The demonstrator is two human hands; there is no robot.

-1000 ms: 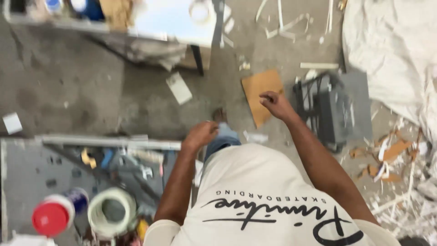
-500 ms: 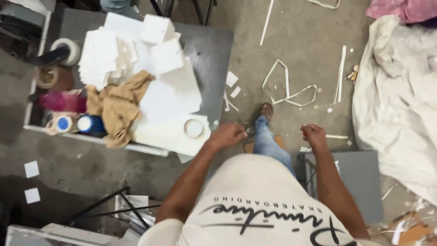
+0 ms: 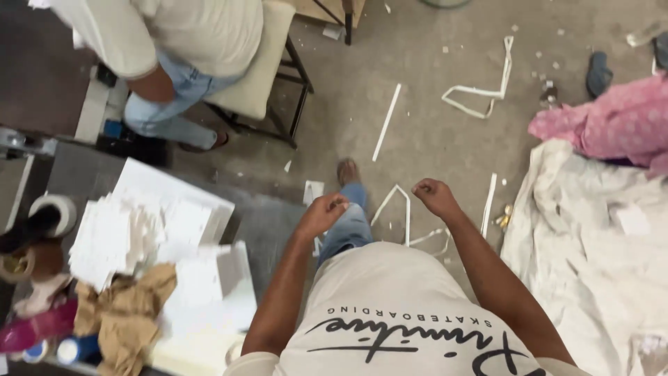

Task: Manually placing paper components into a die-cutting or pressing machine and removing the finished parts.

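Observation:
I look straight down over my cream printed shirt at a grey concrete floor. My left hand [image 3: 324,212] hangs in front of me as a loose fist with nothing in it, above my jeans leg and just right of a grey table [image 3: 268,223]. My right hand [image 3: 433,195] is also curled shut and holds nothing, above bent white strips [image 3: 405,209] lying on the floor. My sandalled foot [image 3: 346,170] steps forward between both hands.
The table at left carries stacks of white sheets [image 3: 132,226], a brown cloth [image 3: 125,317] and tape rolls [image 3: 59,209]. Another person [image 3: 167,42] sits on a cushioned chair [image 3: 268,63] at top left. A white sheet [image 3: 591,244] and pink cloth [image 3: 612,129] lie right.
My view has swung forward across the room; the table slid to the lower left and the seated person came into sight. My right hand left the brown card on the floor; both hands now hang curled.

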